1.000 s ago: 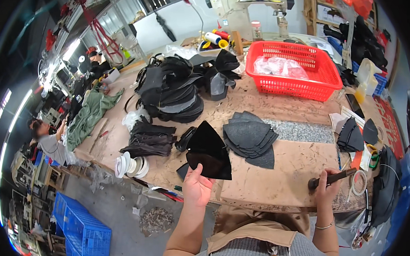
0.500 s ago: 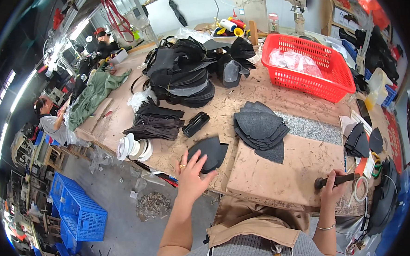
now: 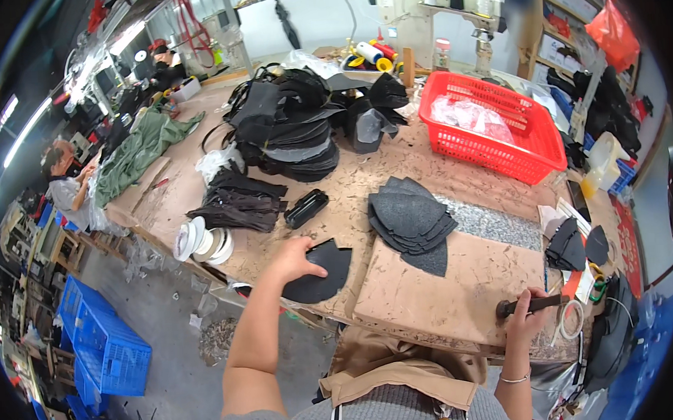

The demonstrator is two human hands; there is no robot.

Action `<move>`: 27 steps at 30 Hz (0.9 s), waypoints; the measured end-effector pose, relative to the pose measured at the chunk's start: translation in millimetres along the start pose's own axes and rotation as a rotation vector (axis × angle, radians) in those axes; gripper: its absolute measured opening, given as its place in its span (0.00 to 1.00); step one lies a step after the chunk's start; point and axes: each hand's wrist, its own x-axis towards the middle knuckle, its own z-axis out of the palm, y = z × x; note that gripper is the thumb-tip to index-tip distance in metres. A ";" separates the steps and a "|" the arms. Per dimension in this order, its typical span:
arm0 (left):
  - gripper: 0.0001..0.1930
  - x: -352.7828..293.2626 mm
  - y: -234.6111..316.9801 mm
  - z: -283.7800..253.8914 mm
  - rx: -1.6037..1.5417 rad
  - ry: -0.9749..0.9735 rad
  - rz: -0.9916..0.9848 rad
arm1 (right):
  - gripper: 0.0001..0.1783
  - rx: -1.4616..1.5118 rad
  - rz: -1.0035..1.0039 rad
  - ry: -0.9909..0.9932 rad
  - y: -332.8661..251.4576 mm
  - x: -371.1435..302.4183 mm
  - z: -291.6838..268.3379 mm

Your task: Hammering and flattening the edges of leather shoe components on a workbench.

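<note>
My left hand (image 3: 293,259) is at a curved black fabric piece (image 3: 329,275) near the table's front edge. Its thumb lies on top of the piece, and the other fingers are partly hidden; they look closed on its edge. To the right, my right hand (image 3: 523,323) is wrapped round a dark hammer (image 3: 547,303) close to its head, over the front right of a brown board (image 3: 432,300). Between my hands, a fanned stack of dark grey fabric pieces (image 3: 409,217) lies partly on that board.
A red plastic basket (image 3: 493,150) holding clear bags stands at the back right. Black cut parts (image 3: 282,125) pile up at the back, with dark strips (image 3: 237,202), a black case (image 3: 307,208) and white tape rolls (image 3: 203,241) nearer. Blue crates (image 3: 103,336) sit on the floor; co-workers are far left.
My left hand has gone from lying spread on the black piece to bending round it, thumb on top. The piece is turned. My right hand still holds the hammer; the whole view has shifted slightly.
</note>
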 end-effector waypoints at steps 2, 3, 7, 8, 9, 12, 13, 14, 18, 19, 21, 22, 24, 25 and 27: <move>0.35 6.7 -11.5 -8.9 -0.035 -0.064 -0.018 | 0.09 -0.079 -0.027 -0.008 4.1 1.3 0.8; 0.35 6.2 -13.0 -13.3 0.049 0.043 0.001 | 0.10 -0.112 -0.044 -0.010 3.1 1.6 0.8; 0.29 23.2 36.1 -14.4 0.080 0.376 0.156 | 0.11 -0.201 -0.095 -0.012 -9.9 3.1 2.3; 0.27 33.2 51.3 -9.2 -0.018 0.419 0.231 | 0.12 -0.245 -0.120 -0.015 -12.3 3.3 1.0; 0.25 45.1 70.2 -2.8 -0.063 0.367 0.261 | 0.12 -0.251 -0.114 -0.012 -11.7 3.7 0.8; 0.20 93.1 120.7 21.7 -0.152 0.262 0.394 | 0.12 -0.219 -0.091 -0.002 -19.6 4.4 2.9; 0.20 115.4 132.6 35.7 -0.155 0.255 0.456 | 0.12 -0.225 -0.099 0.012 -19.4 4.5 4.2; 0.19 131.7 142.5 47.7 -0.157 0.248 0.517 | 0.13 -0.233 -0.111 0.001 -18.7 4.4 4.7; 0.18 150.6 181.0 62.6 0.095 0.090 0.495 | 0.12 -0.241 -0.143 0.003 -20.0 5.4 2.4; 0.17 150.6 184.3 60.0 0.062 0.041 0.479 | 0.12 -0.232 -0.141 0.006 -21.6 4.2 1.5; 0.13 145.7 190.5 56.9 0.011 0.036 0.504 | 0.12 -0.195 -0.128 0.031 -21.7 4.5 0.1; 0.12 145.0 180.1 57.2 -0.032 0.125 0.600 | 0.12 -0.196 -0.133 0.020 -23.4 4.4 3.3; 0.10 146.8 162.0 64.0 -0.134 0.291 0.800 | 0.13 -0.216 -0.139 0.001 -27.8 5.6 3.9; 0.09 134.4 162.8 58.0 -0.116 0.375 0.828 | 0.12 -0.217 -0.111 -0.011 -27.6 5.0 4.9; 0.08 89.7 186.4 24.8 -0.083 0.536 0.899 | 0.11 -0.225 -0.164 0.016 -21.0 6.0 1.9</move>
